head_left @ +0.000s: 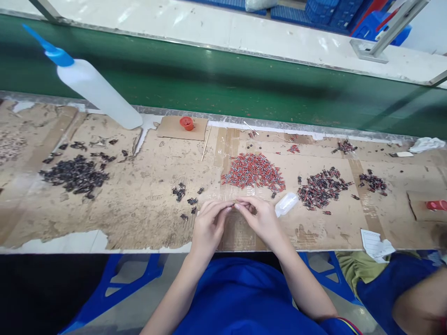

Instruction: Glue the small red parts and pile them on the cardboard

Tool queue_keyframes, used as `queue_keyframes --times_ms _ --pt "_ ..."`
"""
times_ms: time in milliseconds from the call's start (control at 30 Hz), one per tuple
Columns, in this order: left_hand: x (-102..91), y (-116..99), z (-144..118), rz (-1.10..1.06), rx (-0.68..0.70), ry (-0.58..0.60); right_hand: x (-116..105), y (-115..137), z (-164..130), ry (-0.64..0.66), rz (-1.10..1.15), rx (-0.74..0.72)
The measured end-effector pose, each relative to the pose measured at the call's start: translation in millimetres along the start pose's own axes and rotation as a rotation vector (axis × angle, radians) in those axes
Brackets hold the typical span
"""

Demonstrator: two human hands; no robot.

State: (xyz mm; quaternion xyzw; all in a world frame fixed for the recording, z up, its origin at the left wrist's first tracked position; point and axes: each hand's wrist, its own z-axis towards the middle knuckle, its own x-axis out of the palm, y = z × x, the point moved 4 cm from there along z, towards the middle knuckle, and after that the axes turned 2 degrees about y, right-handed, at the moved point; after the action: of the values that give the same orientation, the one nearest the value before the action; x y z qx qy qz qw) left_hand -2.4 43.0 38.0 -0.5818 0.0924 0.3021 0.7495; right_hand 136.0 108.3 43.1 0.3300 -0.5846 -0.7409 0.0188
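Observation:
My left hand [208, 224] and my right hand [261, 218] meet fingertip to fingertip over the cardboard-covered bench [146, 204], near its front edge. Between the fingertips they pinch a tiny part [234, 204], too small to tell in detail. A heap of small red parts [253, 171] lies just beyond the hands. A few small black parts [185, 195] lie left of my left hand. A small clear bottle [286, 204] lies on its side right beside my right hand.
A large black pile [75, 174] sits far left, mixed red-black piles [319, 188] to the right. A white squeeze bottle with blue nozzle [94, 88] leans at back left, a red cap [186, 123] on cardboard. Green conveyor belt [223, 79] runs behind. Another person's arm [419, 302] is at lower right.

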Motion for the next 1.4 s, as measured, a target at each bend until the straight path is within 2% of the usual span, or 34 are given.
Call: queue_keyframes --times_ms 133,300,400,533,633,767,933,1000,1067,1133,1167,1233,1300,1400 --pt "-1.0 -2.5 2.0 -0.039 -0.015 0.032 -2.1 7.0 -3.5 -0.011 -0.077 -0.078" --pt "-0.3 -3.8 1.6 -0.107 -0.102 0.056 -3.2 16.7 -10.0 -0.047 -0.145 -0.184" --pt "1.3 -5.9 -0.2 -0.134 -0.155 0.051 -2.9 12.3 -10.5 -0.036 -0.055 -0.107" --pt "5.0 -10.5 -3.0 -0.205 -0.206 0.060 -0.2 -4.0 -10.5 0.015 0.277 0.153" --pt "6.7 -12.5 -5.2 -0.241 -0.241 0.069 2.1 -10.2 -13.3 0.042 0.427 0.269" --pt "6.2 -16.0 -7.2 -0.226 -0.232 0.069 1.9 -6.7 -19.2 -0.008 0.310 0.282" --pt "10.4 -26.7 -6.4 -0.171 -0.146 0.042 -1.9 8.4 -26.6 -0.132 0.094 0.168" --pt "15.7 -32.6 -3.6 -0.167 -0.086 0.069 -10.3 11.5 -29.8 -0.185 0.047 0.111" --pt "21.4 -37.0 1.4 -0.183 -0.009 0.166 -26.4 8.8 -34.0 -0.226 -0.013 0.071" --pt "21.7 -36.4 8.5 -0.165 0.074 0.266 -51.9 -0.5 -40.0 -0.289 -0.123 0.065" --pt "18.4 -32.8 12.8 -0.124 0.105 0.288 -68.6 -7.0 -44.2 -0.365 -0.210 0.088" --pt "3.5 -17.5 22.5 0.037 0.110 0.207 -101.6 -19.0 -53.1 -0.504 -0.408 0.133" --pt "-15.9 4.6 29.9 0.242 0.043 0.091 -127.6 -28.0 -61.3 -0.621 -0.598 0.229" --pt "-38.5 35.2 33.3 0.510 -0.089 0.013 -140.0 -30.9 -65.9 -0.695 -0.702 0.386"
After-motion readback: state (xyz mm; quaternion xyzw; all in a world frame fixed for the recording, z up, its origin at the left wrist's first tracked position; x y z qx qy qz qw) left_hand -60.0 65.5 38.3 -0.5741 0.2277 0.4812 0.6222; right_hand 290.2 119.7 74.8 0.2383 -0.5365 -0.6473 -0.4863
